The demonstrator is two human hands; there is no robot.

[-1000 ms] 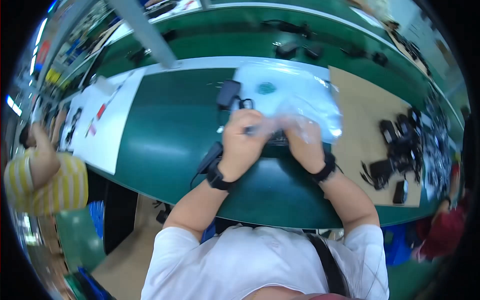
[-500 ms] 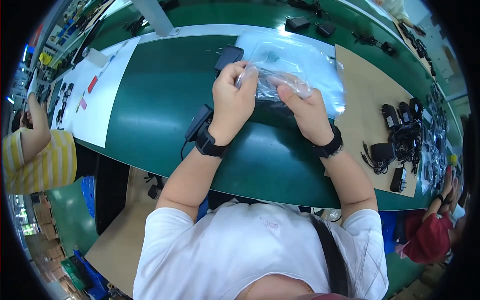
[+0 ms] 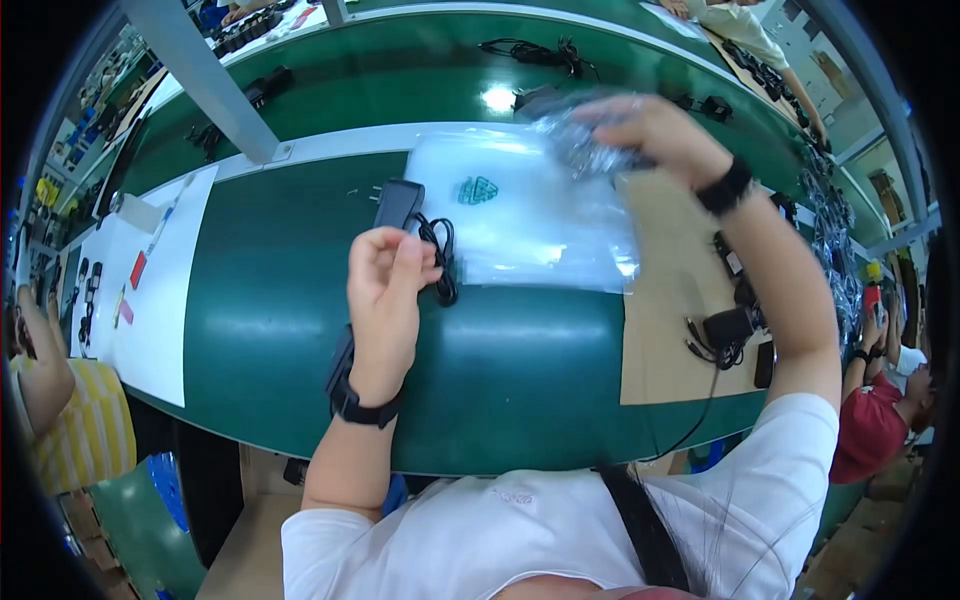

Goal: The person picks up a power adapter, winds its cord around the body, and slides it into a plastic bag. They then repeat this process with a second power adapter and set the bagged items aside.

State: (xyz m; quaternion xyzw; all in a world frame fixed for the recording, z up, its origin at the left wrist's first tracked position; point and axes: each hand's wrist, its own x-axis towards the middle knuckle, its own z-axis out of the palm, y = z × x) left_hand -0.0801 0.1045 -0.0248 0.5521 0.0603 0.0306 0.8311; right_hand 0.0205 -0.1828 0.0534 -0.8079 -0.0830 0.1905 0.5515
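Note:
My right hand (image 3: 655,135), blurred by motion, reaches to the far right, its fingers on a crinkled clear plastic bag (image 3: 580,140). The blur hides what the bag contains. My left hand (image 3: 385,275) is raised over the green table, fingers loosely curled, nothing visible in them. Just beyond it lies a black power adapter (image 3: 401,203) with its prongs pointing left. Its coiled black cable (image 3: 440,270) runs down beside my left fingertips. A stack of flat clear plastic bags (image 3: 530,225) with a green mark lies under and beside them. Another black adapter (image 3: 341,360) sits by my left wrist.
Brown cardboard (image 3: 650,340) on the right carries several black adapters (image 3: 728,327) with cables. A white sheet (image 3: 150,290) with small items covers the left side. A grey metal post (image 3: 215,80) rises at the far left. Co-workers sit on both sides and across.
Both hands were together on the clear bag. My right hand has carried it away to the far right, and my left hand has let go and moved left and nearer.

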